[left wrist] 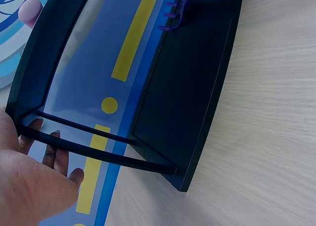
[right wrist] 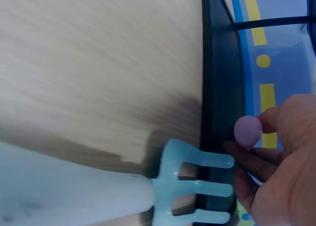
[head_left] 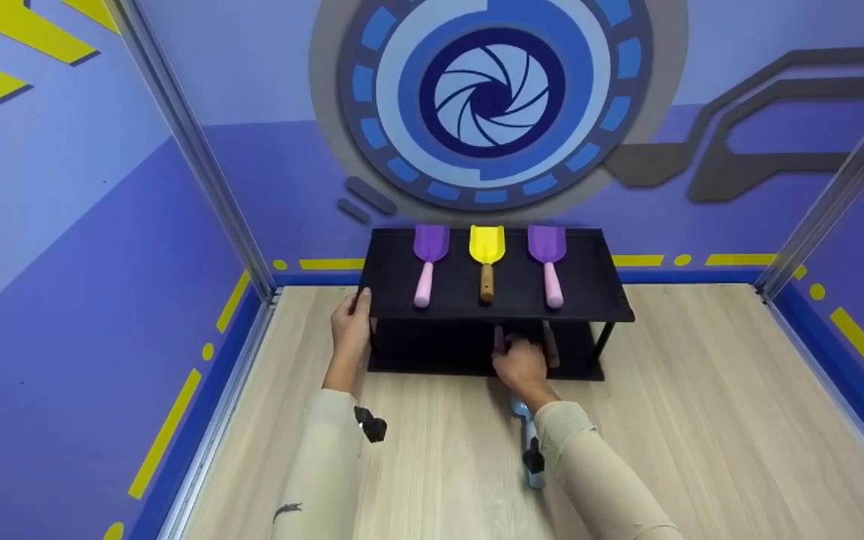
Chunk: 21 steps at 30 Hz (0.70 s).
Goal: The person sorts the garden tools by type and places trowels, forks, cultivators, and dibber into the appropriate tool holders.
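Observation:
My left hand [head_left: 351, 330] grips the front left corner of a black two-tier shelf [head_left: 589, 277], with fingers around its side near the post. Reaching into the lower tier, my right hand [head_left: 522, 366] pinches the pink handle [right wrist: 248, 132] of a small purple rake [left wrist: 180, 16], whose tines point to the back. Right of that hand, a brown handle [head_left: 552, 345] lies on the lower tier; its head is hidden. A light-blue toy rake [right wrist: 171, 162] lies on the table under my right forearm, tines toward the shelf.
On the upper tier lie a purple shovel [head_left: 432, 244] with a pink handle, a yellow shovel [head_left: 487, 244] with a brown handle, and another purple shovel [head_left: 547, 244]. Blue printed walls [head_left: 267, 165] enclose the wooden table [head_left: 702, 420] behind and at both sides.

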{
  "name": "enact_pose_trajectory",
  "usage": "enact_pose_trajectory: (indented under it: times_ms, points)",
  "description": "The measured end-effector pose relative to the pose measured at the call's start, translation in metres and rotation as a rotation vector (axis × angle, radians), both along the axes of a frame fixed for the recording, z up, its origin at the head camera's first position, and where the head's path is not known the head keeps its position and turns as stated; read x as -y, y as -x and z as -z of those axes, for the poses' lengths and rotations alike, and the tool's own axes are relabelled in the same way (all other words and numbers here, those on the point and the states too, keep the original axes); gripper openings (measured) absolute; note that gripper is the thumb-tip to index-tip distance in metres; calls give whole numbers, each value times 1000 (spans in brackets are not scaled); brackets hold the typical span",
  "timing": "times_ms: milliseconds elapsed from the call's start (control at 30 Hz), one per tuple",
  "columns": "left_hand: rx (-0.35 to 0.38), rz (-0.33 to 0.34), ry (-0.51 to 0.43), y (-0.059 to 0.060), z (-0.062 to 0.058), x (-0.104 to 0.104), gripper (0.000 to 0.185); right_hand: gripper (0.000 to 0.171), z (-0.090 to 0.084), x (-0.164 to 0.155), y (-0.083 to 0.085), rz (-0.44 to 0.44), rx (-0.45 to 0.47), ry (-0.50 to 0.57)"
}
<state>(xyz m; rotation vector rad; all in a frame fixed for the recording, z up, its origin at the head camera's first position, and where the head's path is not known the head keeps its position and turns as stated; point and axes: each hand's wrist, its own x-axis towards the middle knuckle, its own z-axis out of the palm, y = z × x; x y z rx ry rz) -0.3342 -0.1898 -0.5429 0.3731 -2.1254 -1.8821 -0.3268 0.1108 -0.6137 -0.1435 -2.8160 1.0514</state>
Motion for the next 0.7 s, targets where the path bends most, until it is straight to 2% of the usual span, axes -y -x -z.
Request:
enact_pose_trajectory:
  times_ms: [300, 500, 700]
  points:
    - [9, 2, 8, -1, 1, 3, 38, 40, 7, 2, -2, 7, 3, -72]
    - [12, 6, 1, -4, 0, 2, 37, 26, 11, 1, -3, -7, 32, -101]
    - [4, 36, -2, -6, -3, 2, 37, 28, 14, 2, -7, 15, 25, -115]
